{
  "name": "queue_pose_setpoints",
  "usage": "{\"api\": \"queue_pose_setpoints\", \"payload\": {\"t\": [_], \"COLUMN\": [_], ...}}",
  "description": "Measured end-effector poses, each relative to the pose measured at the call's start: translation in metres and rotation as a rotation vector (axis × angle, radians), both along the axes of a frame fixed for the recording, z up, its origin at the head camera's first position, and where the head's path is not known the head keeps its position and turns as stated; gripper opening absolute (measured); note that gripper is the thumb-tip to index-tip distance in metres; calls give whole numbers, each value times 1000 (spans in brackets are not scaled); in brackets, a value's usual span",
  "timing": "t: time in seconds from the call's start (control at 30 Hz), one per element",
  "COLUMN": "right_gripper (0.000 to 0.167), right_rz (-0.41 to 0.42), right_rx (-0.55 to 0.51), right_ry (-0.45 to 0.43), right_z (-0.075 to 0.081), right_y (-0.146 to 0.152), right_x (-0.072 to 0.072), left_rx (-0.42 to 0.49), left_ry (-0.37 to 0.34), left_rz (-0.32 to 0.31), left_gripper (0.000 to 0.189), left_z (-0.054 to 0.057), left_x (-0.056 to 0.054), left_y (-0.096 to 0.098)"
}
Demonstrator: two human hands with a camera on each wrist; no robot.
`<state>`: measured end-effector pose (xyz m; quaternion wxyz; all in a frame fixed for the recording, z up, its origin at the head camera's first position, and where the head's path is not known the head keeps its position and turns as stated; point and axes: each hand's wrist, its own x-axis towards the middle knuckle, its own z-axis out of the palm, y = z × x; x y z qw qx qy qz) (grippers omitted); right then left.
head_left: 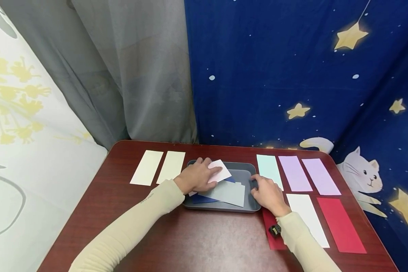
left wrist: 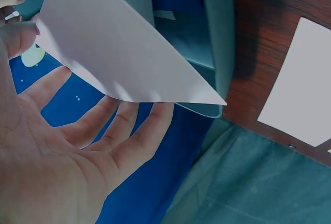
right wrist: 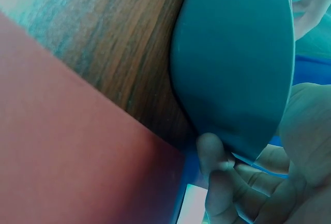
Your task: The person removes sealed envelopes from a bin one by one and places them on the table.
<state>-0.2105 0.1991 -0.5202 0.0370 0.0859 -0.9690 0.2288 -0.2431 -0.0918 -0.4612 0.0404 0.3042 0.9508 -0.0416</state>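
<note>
A grey tray (head_left: pixel 249 204) sits on the table, with a grey card (head_left: pixel 232 193) and dark blue cards (head_left: pixel 204 199) inside. Over its left half, my left hand (head_left: pixel 198 176) holds a pale pink card (head_left: pixel 220 170). The left wrist view shows this pink card (left wrist: pixel 119 43) tilted, its edges against the fingertips (left wrist: pixel 164 111) and thumb. At the tray's right end, my right hand (head_left: pixel 268 192) grips the rim. In the right wrist view, its fingers (right wrist: pixel 211 154) curl about the corner of the tray (right wrist: pixel 232 63).
Two cream cards (head_left: pixel 147 168) lie left of the tray. To the right lie a mint card (head_left: pixel 269 169), two lilac cards (head_left: pixel 295 173), a white card (head_left: pixel 307 219) and two red cards (head_left: pixel 341 224), one partly under the right wrist. Curtains (head_left: pixel 244 75) hang behind the table (head_left: pixel 204 238).
</note>
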Motion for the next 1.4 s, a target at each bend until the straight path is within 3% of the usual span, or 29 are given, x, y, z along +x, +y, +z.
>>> {"api": "queue_pose_setpoints", "payload": {"t": [0.47, 0.77, 1.0, 1.23, 1.4], "right_gripper": [42, 42, 42, 42, 42], "right_rz": [2, 4, 7, 8, 9], "right_rx": [-7, -11, -10, -6, 0], "right_ry": [9, 7, 14, 18, 14], "right_z": [-1, 0, -1, -1, -1], "right_y": [0, 0, 0, 0, -1], "right_x": [1, 1, 0, 1, 0], "left_rx": [77, 104, 123, 147, 155], "left_ry": [31, 3, 27, -17, -20], "left_rz": [54, 128, 153, 266, 311], "left_gripper": [58, 60, 60, 63, 63], "left_z": [-3, -2, -5, -7, -10], "left_x": [-9, -17, -24, -32, -37], "left_y": [-29, -57, -83, -104, -120]}}
